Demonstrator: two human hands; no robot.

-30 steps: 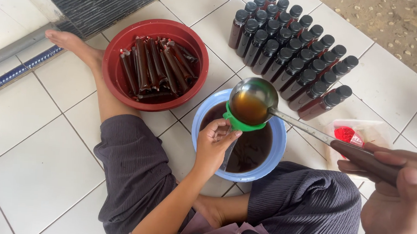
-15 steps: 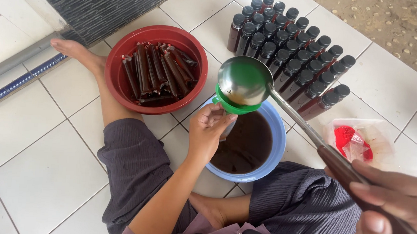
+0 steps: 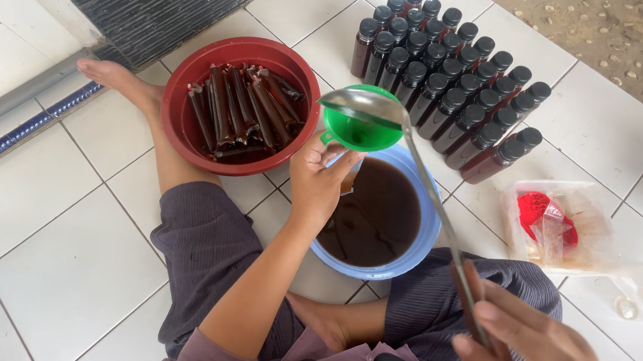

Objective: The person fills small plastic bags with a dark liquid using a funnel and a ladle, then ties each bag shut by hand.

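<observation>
Left hand (image 3: 317, 184): fingers closed around the neck of a green plastic funnel (image 3: 360, 127), holding it upright above the blue plastic basin of dark brown liquid (image 3: 376, 213) so that drips fall back in. Right hand (image 3: 531, 346): fingers wrapped round the handle of a long steel ladle (image 3: 362, 107), its bowl tipped over the funnel mouth. Beyond the fingertips stand rows of capped dark bottles (image 3: 454, 84).

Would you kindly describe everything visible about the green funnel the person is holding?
The green funnel looks like glossy plastic, with a wide round bowl and a small tab on its rim. It is held roughly upright over the near edge of the blue basin of dark liquid, beside the red bowl. The left hand grips it from below, hiding the spout, which seems to feed a small pouch. The metal ladle, held by the right hand, is tipped over its mouth.
</observation>
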